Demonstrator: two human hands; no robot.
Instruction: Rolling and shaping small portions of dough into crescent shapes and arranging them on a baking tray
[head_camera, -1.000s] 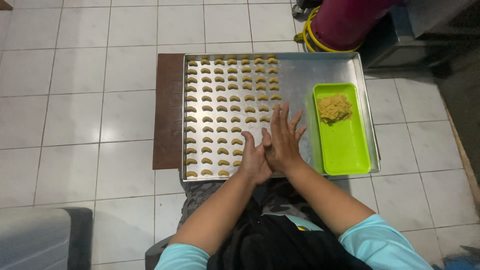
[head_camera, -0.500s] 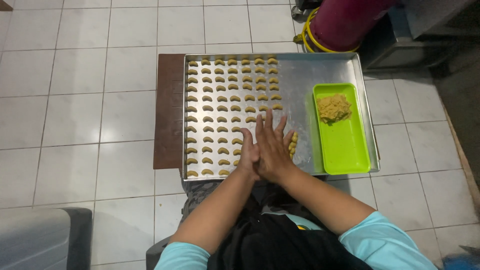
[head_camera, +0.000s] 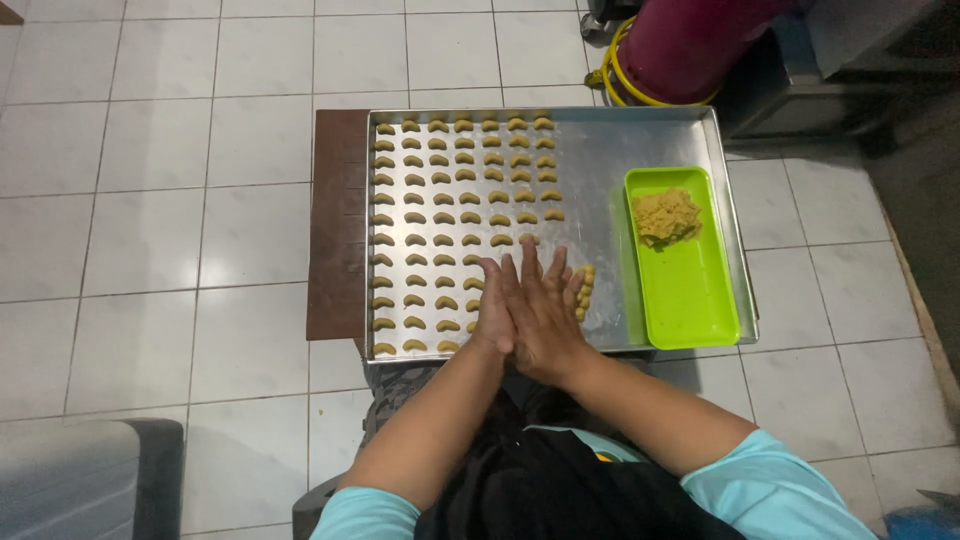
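Metal baking tray (head_camera: 640, 140) on tiled floor; green dish (head_camera: 690, 290) of dough lump (head_camera: 667, 216) at right. Rows of crescent dough pieces (head_camera: 450, 200) at left. Right hand (head_camera: 545, 310) flat over left hand (head_camera: 493, 310), fingers extended, palms pressed together; dough between, probably, hidden.

Your baking tray (head_camera: 640, 140) is bare metal, dull silver with a soft sheen; the small tray (head_camera: 690, 290) inside it is smooth, glossy lime-green plastic; the lump of dough (head_camera: 667, 216) on it looks coarse and crumbly, matt yellow-brown; the shaped dough pieces (head_camera: 440, 200) look matt too; the board (head_camera: 338, 220) under the metal looks like dark brown wood; the floor tiles (head_camera: 150, 150) are glazed, shiny white; your sleeves (head_camera: 770, 490) are soft turquoise cloth.
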